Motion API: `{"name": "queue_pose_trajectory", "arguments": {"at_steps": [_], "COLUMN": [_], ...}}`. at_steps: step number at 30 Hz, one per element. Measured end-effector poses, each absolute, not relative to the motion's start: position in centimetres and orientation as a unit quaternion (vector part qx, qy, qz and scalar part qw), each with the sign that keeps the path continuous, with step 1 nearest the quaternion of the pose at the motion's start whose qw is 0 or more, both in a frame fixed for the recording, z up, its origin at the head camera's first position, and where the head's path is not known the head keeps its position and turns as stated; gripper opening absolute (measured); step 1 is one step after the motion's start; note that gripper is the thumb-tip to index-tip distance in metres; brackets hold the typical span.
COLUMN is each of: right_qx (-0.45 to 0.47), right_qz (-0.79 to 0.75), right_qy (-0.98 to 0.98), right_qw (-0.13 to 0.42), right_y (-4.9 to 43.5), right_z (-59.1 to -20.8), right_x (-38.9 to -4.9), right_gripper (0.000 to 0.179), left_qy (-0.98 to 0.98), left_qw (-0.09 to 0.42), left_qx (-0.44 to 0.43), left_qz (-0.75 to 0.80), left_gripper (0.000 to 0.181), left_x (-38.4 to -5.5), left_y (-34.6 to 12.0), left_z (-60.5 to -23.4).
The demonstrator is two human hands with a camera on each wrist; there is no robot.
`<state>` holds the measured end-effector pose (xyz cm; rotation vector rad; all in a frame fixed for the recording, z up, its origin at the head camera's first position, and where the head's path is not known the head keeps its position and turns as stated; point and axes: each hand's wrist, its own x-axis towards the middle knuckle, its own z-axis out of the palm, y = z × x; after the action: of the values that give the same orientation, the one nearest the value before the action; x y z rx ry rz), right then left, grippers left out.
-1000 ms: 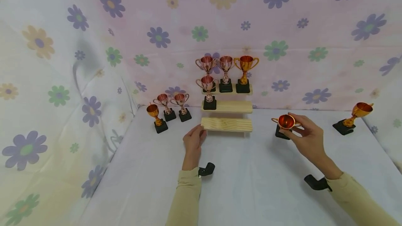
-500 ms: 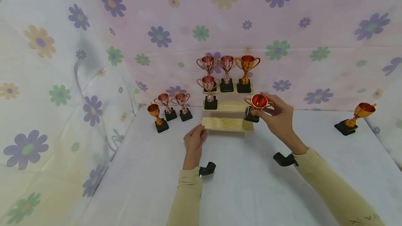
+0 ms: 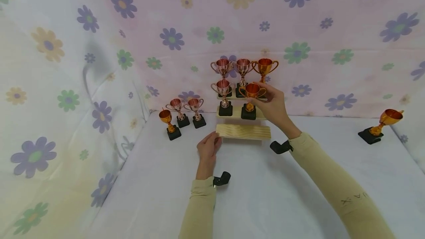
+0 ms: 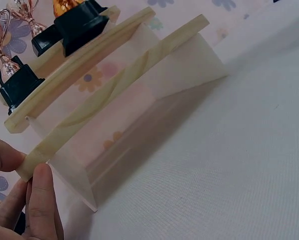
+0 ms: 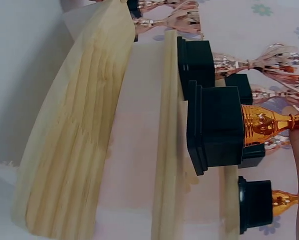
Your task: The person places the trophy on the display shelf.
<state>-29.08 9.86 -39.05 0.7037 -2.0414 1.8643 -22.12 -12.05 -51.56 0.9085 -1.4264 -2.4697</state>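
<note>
My right hand [image 3: 275,107] holds a small gold trophy [image 3: 253,90] by its cup, upright, with its black base [image 5: 217,127] close over the middle step of a three-step wooden rack [image 3: 244,131]. Just left of it on that step stands a rose-gold trophy [image 3: 225,108]. Two rose-gold trophies [image 3: 243,67] and a gold trophy [image 3: 265,67] occupy the top step, partly hidden behind the held one. At the rack's lower left, my left hand [image 3: 207,147] pinches the end of the bottom step [image 4: 114,85] between thumb and fingers.
Left of the rack, two rose-gold trophies [image 3: 196,113] and a gold one [image 3: 170,124] stand on the white-covered table [image 3: 245,187]. Another gold trophy [image 3: 378,124] stands at the far right. A flowered cloth [image 3: 315,73] hangs close behind the rack.
My right hand has carried the gold trophy leftward from the table right of the rack to over the middle step. The left hand keeps its pinch on the bottom step.
</note>
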Motion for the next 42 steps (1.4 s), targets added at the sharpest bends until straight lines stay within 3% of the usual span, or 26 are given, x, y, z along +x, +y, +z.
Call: {"name": "queue_pose_trajectory", "arguments": {"at_steps": [9,32,42], "right_qx": [0.244,0.233,0.226], "right_qz": [0.617,0.626,0.625], "right_qy": [-0.736,-0.735,-0.738], "right_qw": [0.134,0.118,0.114], "right_y": [8.1,7.5,8.3], "right_z": [-37.0,-37.2,-39.8], "right_x": [-28.9,-29.7,-30.7], "right_gripper": [0.050,0.048,0.042], "left_qy": [-0.479,-0.479,-0.476], "left_qw": [0.078,0.080,0.083], "left_qx": [0.298,0.295,0.302], "left_qz": [-0.822,-0.823,-0.822], "left_gripper": [0.030,0.031,0.031], "left_x": [-22.1,-22.2,-22.3], "left_y": [-12.2,-12.0,-11.9], "left_z": [-51.9,-51.7,-51.8]}}
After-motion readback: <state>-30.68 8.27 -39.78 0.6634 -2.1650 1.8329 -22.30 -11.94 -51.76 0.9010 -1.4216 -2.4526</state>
